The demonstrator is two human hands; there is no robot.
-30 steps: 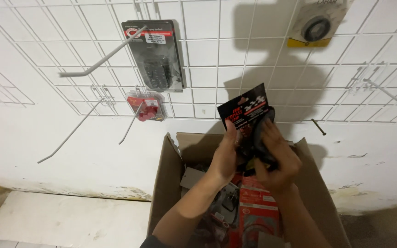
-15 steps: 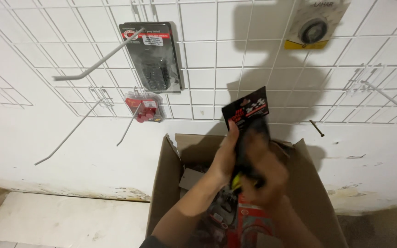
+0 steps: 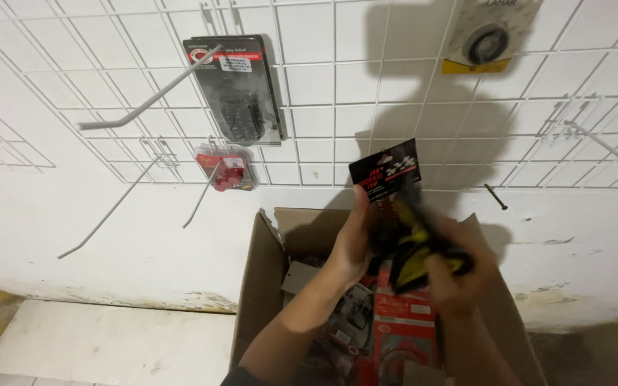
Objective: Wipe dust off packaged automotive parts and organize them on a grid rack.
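Left hand [image 3: 355,239] fingers curl shut on a flat carded pack [image 3: 388,171] w/ black-red header, held up over an open cardboard box [image 3: 259,286]. Right hand [image 3: 455,279] is blurred, closed on the pack's lower black-yellow part. Box holds more glossy red & black packs [image 3: 402,329]. Behind: white wire grid panel [image 3: 323,86] w/ bare metal hooks [image 3: 144,96], 1 tall black blister pack [image 3: 241,89], 1 small red pack [image 3: 227,169], 1 white-yellow card w/ a black ring [image 3: 488,36] top right.
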